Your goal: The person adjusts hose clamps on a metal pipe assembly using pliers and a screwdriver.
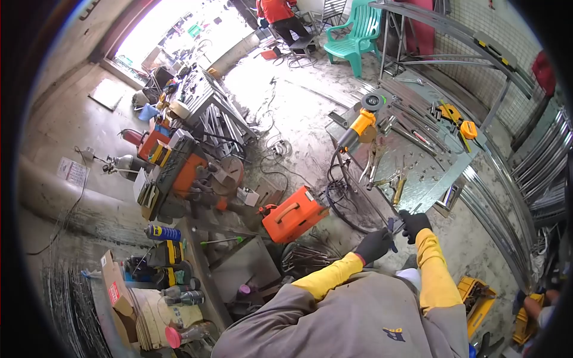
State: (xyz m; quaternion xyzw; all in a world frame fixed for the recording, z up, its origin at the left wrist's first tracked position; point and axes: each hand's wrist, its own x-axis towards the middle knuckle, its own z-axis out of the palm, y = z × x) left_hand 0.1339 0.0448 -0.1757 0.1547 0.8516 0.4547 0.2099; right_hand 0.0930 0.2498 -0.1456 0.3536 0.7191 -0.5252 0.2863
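Observation:
Both hands wear dark gloves and are close together at the near edge of the metal work table [439, 173]. My left hand [372, 246] is closed beside a small dark bluish piece [392, 234], whose kind I cannot make out. My right hand [414, 226] is closed just right of it, by a thin metal strip at the table's edge; what its fingers grip is hidden. Close ahead on the table lie locking pliers [373, 164] and a yellow-handled tool [400, 188]. A yellow angle grinder [362, 123] rests at the table's left side.
An orange welding machine [294, 215] stands on the floor to the left. A tape measure [468, 129] and loose rods lie on the table. Long metal profiles [495, 209] run along the right. A green chair [356, 37] and a person in red [279, 13] are farther back.

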